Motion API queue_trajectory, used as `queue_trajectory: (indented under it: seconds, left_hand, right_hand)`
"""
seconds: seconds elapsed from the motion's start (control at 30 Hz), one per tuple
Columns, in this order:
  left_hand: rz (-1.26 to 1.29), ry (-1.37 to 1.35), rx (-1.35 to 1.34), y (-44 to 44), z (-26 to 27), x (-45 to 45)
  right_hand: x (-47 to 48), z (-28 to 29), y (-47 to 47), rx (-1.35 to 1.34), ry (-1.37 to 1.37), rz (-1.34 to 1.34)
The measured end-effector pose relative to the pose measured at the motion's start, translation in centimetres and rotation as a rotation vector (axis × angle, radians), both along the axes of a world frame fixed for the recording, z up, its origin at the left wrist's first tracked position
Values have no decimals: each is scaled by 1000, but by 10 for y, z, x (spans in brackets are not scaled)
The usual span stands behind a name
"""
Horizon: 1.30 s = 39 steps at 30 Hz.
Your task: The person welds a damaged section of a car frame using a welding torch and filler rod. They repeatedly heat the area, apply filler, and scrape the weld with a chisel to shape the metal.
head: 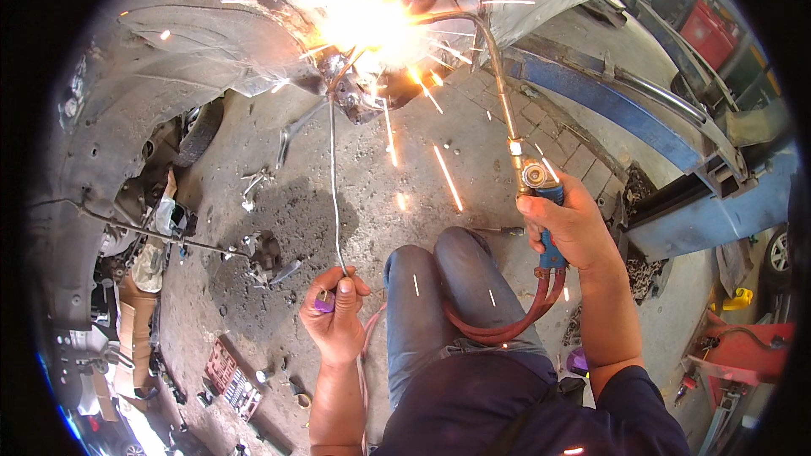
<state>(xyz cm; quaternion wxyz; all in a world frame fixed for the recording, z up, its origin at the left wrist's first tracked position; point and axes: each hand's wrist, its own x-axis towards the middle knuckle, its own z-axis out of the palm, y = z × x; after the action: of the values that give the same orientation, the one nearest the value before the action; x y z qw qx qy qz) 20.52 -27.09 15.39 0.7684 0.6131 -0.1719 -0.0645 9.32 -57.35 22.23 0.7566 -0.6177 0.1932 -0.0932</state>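
My right hand (573, 225) grips the blue handle of a gas torch (553, 256). Its bent metal neck (500, 85) runs up to a blinding glow (370, 25) at a car's bare metal bodywork (190, 54), and sparks fly off there. The glare hides the torch tip and the heated spot. Between thumb and fingers, my left hand (336, 326) holds a thin metal rod (334, 183). A rust-coloured bent upper part of the rod reaches into the edge of the glow. A purple lighter (324, 301) is also tucked in that hand. Red hoses (507, 332) trail from the torch across my lap.
Blue lift arm (614, 101) and beam stand at right, above a red metal stand (747, 348). On the stained floor lie a screwdriver (507, 230), an opened socket set (233, 380) and a dark metal part (263, 250). Cardboard (136, 329) and car parts line the left.
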Motion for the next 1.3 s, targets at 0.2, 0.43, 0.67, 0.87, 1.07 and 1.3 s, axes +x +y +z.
queue_trajectory:
  seconds: [0.2, 0.43, 0.67, 0.87, 1.07, 1.3]
  left_hand:
    - [10, 15, 0, 0, 0, -1]
    - [-1, 47, -4, 2, 1, -1]
    - [-2, 23, 14, 1, 0, 0]
    - [-3, 33, 34, 2, 2, -1]
    - [-26, 81, -36, 2, 5, -1]
    - [-29, 114, -44, 4, 5, -1]
  right_hand:
    - [-2, 2, 1, -22, 28, 0]
    - [-1, -2, 0, -5, -11, 13]
    - [-1, -4, 1, -4, -22, 16]
    - [-2, -5, -1, 8, 3, 16]
    - [0, -5, 0, -13, -12, 16]
    - [-1, -3, 1, -2, -17, 24]
